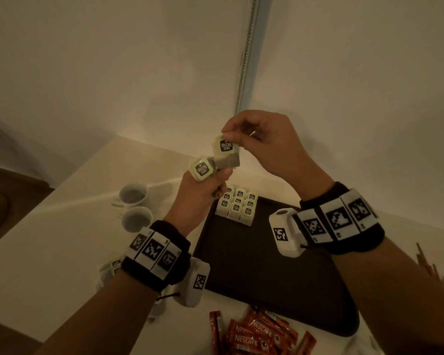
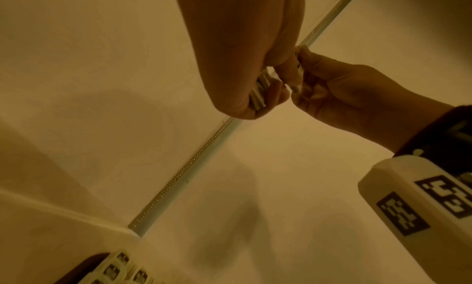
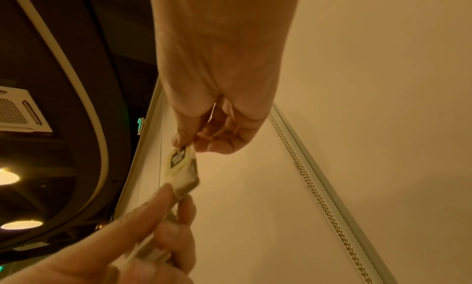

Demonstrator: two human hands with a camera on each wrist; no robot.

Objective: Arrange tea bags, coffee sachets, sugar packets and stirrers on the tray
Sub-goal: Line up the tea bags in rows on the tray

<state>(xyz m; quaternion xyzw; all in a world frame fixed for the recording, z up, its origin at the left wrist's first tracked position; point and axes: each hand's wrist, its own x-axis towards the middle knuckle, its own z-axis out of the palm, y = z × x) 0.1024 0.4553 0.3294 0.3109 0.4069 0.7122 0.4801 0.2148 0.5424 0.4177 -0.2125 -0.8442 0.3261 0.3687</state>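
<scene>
Above the tray (image 1: 254, 262) we hold tea bags: right hand (image 1: 264, 142) pinches one bag (image 1: 225, 147), left hand (image 1: 200, 193) grips a bundle (image 1: 203, 168). Nine more (image 1: 237, 205) sit in the tray's far corner.

White tabletop (image 1: 62, 242): dark tray (image 1: 254, 272), two cups (image 1: 135, 207), coffee sachets (image 1: 256, 336), stirrers (image 1: 431, 267), loose tea bags (image 1: 110, 270).

Looked down from head height over both raised hands onto the tray (image 1: 254, 265) and white table (image 1: 62, 239), walls behind. Sat close under the left hand (image 2: 245, 56), facing up along it toward wall and corner strip (image 2: 178, 179). Sat close under the right hand (image 3: 217, 76), facing up toward ceiling and wall. Shared by all three: the pinched tea bag (image 3: 178, 163) between the hands.
</scene>
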